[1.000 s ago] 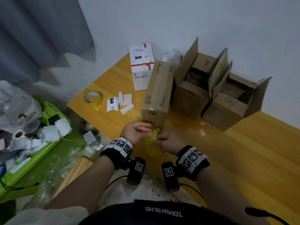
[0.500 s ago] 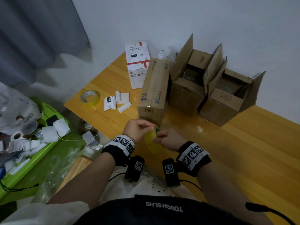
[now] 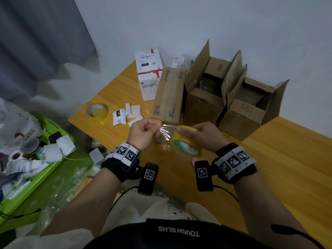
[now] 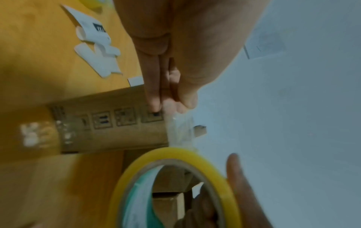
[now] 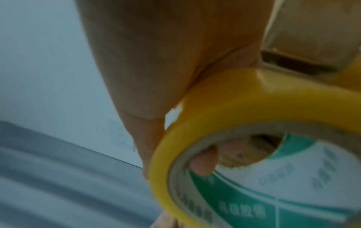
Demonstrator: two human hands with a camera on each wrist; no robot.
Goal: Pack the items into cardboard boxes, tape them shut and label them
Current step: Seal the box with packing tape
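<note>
My right hand point(image 3: 199, 133) grips a yellow tape roll point(image 3: 186, 144) with a green-and-white core label point(image 5: 273, 192), fingers through its hole. My left hand point(image 3: 145, 131) pinches the free end of the clear tape strip point(image 3: 164, 132), stretched between the hands just in front of a long closed cardboard box point(image 3: 168, 97). In the left wrist view the strip point(image 4: 179, 131) runs from my fingertips point(image 4: 156, 101) down to the roll point(image 4: 175, 177). Two open cardboard boxes point(image 3: 206, 97) point(image 3: 246, 112) stand to the right of the long box.
On the wooden table point(image 3: 278, 177) lie a second tape roll point(image 3: 97, 112), several white labels point(image 3: 125, 115) and a white printed box point(image 3: 149, 76) at the back. A green bin point(image 3: 45, 168) with paper rolls and clutter sits at the left, off the table's edge.
The hands have moved apart: the left pulled the tape end leftward while the right drew the roll to the right, so a strip of clear tape now spans between them.
</note>
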